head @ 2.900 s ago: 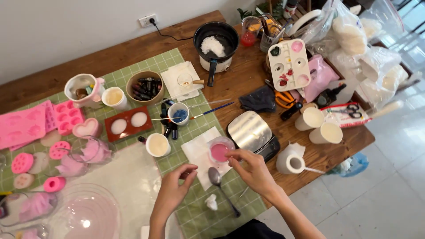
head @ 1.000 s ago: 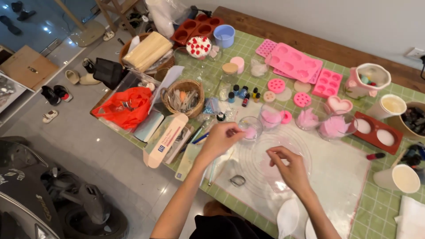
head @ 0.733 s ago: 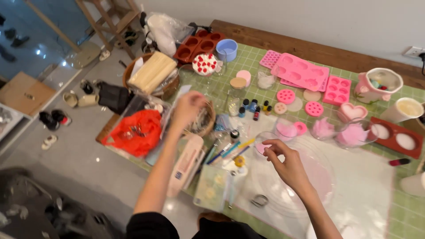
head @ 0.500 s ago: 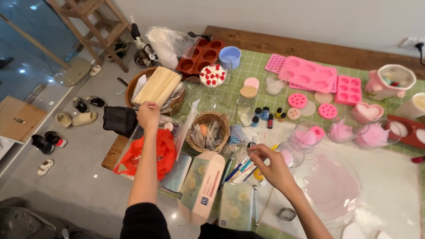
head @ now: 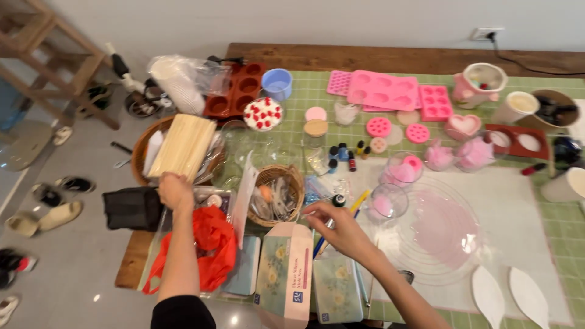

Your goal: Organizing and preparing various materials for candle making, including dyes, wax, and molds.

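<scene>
Nearest, flat boxes (head: 286, 277) lie at the front edge of the wooden bench (head: 390, 56), which wears a green checked mat (head: 551, 213) above a grey floor strewn with shoes. The right hand (head: 338, 228) hovers, loosely curled and grasping nothing, beside a small wicker basket (head: 277, 194). The left hand (head: 175, 190) reaches a pale bundle of wooden sticks (head: 183, 146) in a bigger basket; I cannot tell its grip. Farther off lie pink moulds (head: 382, 90).
</scene>
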